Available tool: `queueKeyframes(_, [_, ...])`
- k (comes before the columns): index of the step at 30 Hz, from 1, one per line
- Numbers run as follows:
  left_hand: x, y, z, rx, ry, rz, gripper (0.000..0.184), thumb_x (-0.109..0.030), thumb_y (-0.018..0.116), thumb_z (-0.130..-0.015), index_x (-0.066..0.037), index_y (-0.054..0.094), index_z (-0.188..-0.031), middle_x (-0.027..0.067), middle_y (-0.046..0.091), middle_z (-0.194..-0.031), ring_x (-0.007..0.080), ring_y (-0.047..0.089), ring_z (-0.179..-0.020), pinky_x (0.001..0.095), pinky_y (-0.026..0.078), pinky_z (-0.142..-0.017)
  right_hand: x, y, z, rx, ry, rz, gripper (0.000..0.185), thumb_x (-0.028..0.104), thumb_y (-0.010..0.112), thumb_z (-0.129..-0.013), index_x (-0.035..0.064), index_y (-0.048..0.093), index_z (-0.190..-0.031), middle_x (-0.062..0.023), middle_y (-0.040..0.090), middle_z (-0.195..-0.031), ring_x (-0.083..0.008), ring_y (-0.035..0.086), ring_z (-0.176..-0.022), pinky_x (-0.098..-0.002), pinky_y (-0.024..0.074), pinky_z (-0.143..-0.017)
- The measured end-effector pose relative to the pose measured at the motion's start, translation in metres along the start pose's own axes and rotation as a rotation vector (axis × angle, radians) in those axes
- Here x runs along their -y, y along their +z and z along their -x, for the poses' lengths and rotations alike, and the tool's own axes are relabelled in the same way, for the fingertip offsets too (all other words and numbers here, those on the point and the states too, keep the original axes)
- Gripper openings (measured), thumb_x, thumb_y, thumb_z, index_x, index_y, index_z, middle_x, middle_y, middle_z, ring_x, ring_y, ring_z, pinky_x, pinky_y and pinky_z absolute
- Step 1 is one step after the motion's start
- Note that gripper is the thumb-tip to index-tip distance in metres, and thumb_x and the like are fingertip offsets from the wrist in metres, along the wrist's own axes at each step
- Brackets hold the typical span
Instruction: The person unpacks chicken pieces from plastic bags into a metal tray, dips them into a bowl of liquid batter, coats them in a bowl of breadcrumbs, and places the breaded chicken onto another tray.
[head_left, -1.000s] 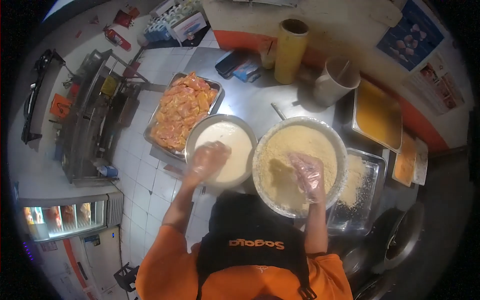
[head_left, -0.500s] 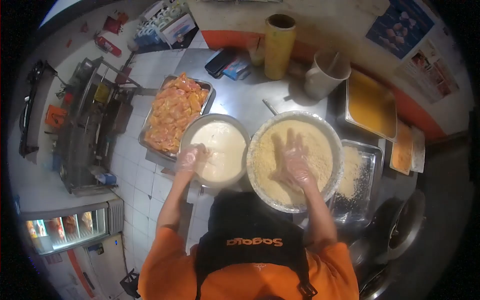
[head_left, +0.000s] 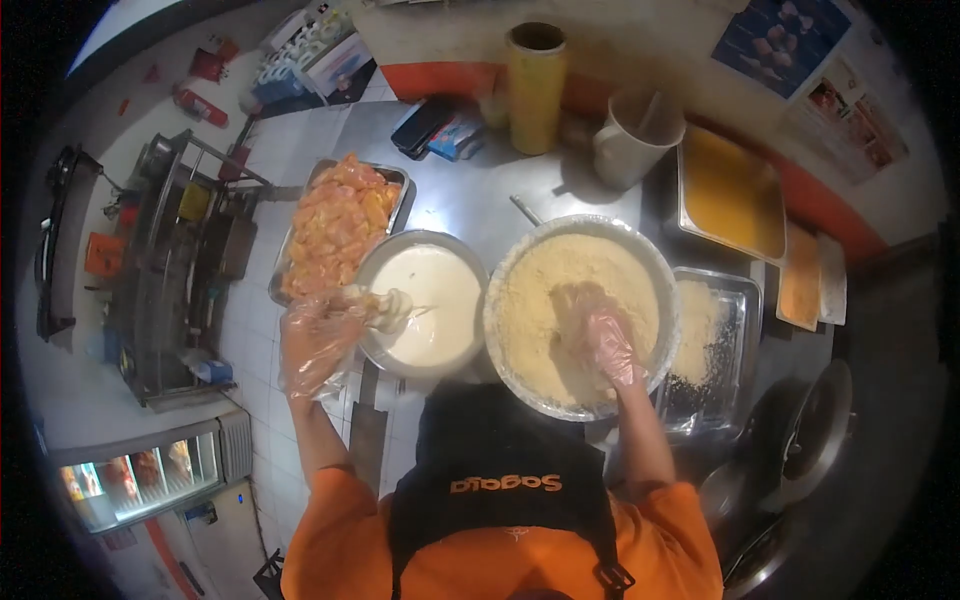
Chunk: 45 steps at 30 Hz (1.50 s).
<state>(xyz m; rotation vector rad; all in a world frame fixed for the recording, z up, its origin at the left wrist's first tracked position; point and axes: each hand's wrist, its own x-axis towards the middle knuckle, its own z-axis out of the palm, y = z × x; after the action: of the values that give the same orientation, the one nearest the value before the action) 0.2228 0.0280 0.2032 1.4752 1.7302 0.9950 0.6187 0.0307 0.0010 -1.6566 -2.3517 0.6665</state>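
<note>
My left hand [head_left: 325,340], in a clear plastic glove, is closed on a piece of chicken [head_left: 388,308] coated in wet white batter. It is over the left rim of the round metal bowl of batter [head_left: 430,290], and strands hang from the piece. My right hand [head_left: 608,340], also gloved, is down in the wide bowl of pale yellow breading [head_left: 550,260]. Its fingers are sunk in the breading and partly hidden, so their closing does not show. Behind my left hand, a metal tray [head_left: 405,190] is heaped with raw chicken pieces [head_left: 335,220].
A crumb-strewn metal tray [head_left: 740,340] lies right of the breading bowl. Behind it stand a deep pan of orange-yellow liquid [head_left: 735,200], a white pitcher [head_left: 635,150] and a tall yellow container [head_left: 535,90]. A dark phone [head_left: 422,128] rests at the back of the steel table [head_left: 460,190].
My left hand has lifted from the batter and moved left, bringing up the coated chicken piece. My right hand, spread flat on the breading before, has dug its fingers in. The view has shifted slightly.
</note>
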Motion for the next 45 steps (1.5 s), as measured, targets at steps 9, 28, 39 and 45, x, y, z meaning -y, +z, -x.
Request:
queueKeyframes(9, [0.033,0.033,-0.019,0.115,-0.123,-0.092,0.023,-0.004,0.079,-0.082,0.005,0.072,-0.102,0.0109,0.074,-0.094,0.0153,0.069,-0.086,0.0291,0.057,-0.074,0.088,-0.041,-0.029,-0.058,0.179,0.212,0.078,0.039,0.070,-0.085,0.0230,0.041,-0.155,-0.0143,0.040,-0.160,-0.0480,0.033,-0.146,-0.0694,0.0394,-0.104])
queueKeyframes(28, [0.032,0.195,0.001,0.255,0.081,-0.158,0.025,-0.008,0.052,-0.094,0.005,0.070,-0.107,0.0201,0.075,-0.091,0.0286,0.074,-0.091,0.0365,0.057,-0.083,-0.010,0.031,0.038,-0.446,0.571,-0.859,0.043,0.033,0.067,-0.086,-0.0007,0.063,-0.113,-0.0219,0.067,-0.113,-0.0354,0.066,-0.105,-0.0476,0.0514,-0.089])
queueKeyframes(39, [0.035,0.223,0.020,0.349,0.174,-0.112,0.042,-0.007,0.044,-0.100,0.009,0.052,-0.139,0.0306,0.057,-0.138,0.0397,0.055,-0.131,0.0407,0.041,-0.112,0.015,0.005,0.016,-0.224,0.475,-0.752,0.026,0.022,0.078,-0.079,-0.0011,0.065,-0.077,-0.0263,0.064,-0.078,-0.0451,0.065,-0.079,-0.0494,0.0513,-0.071])
queueKeyframes(45, [0.083,0.241,0.023,0.505,0.700,-0.335,0.048,-0.012,0.050,-0.100,0.003,0.048,-0.146,0.0240,0.041,-0.156,0.0378,0.035,-0.148,0.0423,0.026,-0.123,0.040,0.003,-0.002,-0.324,0.300,-0.187,0.036,0.027,0.070,-0.085,-0.0048,0.071,-0.101,-0.0267,0.072,-0.085,-0.0408,0.071,-0.074,-0.0468,0.0562,-0.069])
